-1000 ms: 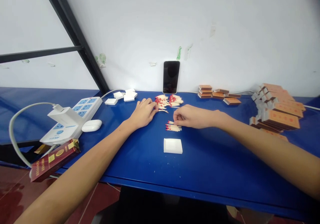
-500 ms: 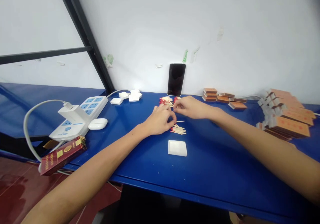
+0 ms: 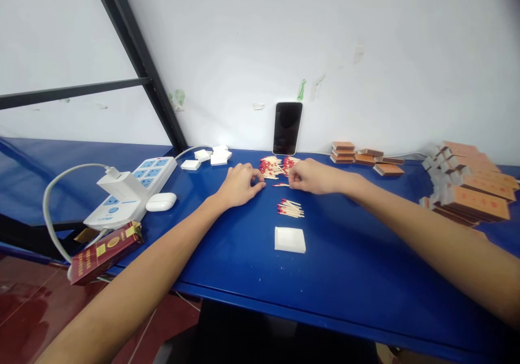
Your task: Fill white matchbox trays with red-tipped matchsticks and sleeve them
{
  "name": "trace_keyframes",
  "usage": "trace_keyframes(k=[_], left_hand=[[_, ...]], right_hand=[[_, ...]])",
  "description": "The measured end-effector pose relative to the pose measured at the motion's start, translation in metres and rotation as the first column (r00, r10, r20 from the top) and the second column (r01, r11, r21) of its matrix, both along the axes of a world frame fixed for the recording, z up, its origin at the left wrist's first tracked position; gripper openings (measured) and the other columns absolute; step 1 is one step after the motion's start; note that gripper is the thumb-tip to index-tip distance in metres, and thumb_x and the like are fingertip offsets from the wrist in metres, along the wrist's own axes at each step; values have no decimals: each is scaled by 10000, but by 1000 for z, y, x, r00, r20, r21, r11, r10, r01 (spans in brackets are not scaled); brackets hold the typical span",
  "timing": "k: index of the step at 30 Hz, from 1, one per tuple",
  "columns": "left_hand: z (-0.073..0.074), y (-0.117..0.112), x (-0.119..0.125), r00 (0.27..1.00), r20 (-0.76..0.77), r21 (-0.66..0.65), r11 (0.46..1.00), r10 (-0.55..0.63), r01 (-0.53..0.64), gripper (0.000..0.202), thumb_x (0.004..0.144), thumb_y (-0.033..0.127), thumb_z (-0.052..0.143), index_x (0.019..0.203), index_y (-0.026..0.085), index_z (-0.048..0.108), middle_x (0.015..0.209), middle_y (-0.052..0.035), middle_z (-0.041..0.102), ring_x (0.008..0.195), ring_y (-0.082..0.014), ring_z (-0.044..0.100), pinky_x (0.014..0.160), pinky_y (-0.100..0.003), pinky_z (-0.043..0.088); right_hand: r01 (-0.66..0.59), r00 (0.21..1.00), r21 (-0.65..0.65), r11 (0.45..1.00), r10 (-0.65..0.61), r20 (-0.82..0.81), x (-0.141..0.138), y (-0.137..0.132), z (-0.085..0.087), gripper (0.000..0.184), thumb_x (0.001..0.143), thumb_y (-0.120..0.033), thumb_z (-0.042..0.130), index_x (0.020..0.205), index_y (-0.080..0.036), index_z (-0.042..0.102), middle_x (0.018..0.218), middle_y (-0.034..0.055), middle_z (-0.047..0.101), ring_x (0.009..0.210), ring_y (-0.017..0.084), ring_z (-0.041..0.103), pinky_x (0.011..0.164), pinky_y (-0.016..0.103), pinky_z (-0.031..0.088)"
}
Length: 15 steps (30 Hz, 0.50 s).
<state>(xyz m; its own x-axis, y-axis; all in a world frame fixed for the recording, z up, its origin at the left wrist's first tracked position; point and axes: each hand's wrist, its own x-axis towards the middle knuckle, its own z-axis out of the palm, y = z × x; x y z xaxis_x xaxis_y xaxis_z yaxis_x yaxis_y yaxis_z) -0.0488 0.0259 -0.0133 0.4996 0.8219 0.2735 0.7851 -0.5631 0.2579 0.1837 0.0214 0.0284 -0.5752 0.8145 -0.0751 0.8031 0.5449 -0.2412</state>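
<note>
Left fingers (image 3: 256, 189) parted, right fingers (image 3: 295, 178) pinching a match (image 3: 280, 184), white tray (image 3: 290, 240) well inside table edge (image 3: 280, 308)

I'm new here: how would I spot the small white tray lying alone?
On the blue table, find the dark-screened phone standing at the wall. Come down the picture from it, past the small bunch of matches, to the white tray. Unlike the white pieces grouped near the power strip, it lies by itself.

The light is bright, the right side blurred.
</note>
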Motion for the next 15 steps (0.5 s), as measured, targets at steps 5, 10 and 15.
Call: trace_keyframes(k=[5, 10, 15], left_hand=[[0, -7, 17, 996, 72, -63, 996, -52, 57, 196, 903, 398, 577, 937, 256, 708, 908, -35, 621, 888, -224, 543, 847, -384, 392], [2, -13, 26, 995, -1, -47, 993, -104, 104, 178, 926, 338, 538, 905, 240, 686, 943, -42, 617, 912, -241, 525, 829, -398, 371], [4, -6, 14, 997, -74, -7, 1000, -17, 16, 180, 929, 313, 531, 893, 219, 680, 946, -61, 600, 946, -263, 514, 814, -402, 363]], right_hand=[[2, 1000, 2, 1000, -2, -8, 8, -8, 1, 107, 792, -180, 562, 731, -173, 651, 714, 26, 676, 645, 157, 572, 611, 274, 371], [-62, 998, -51, 997, 61, -31, 7, -9, 1, 126, 792, -172, 548, 762, -172, 670, 702, 14, 677, 627, 147, 566, 605, 269, 375], [5, 999, -145, 989, 2, 47, 7, -19, 17, 114, 779, -146, 557, 758, -159, 669, 738, 19, 688, 652, 139, 583, 609, 244, 390]])
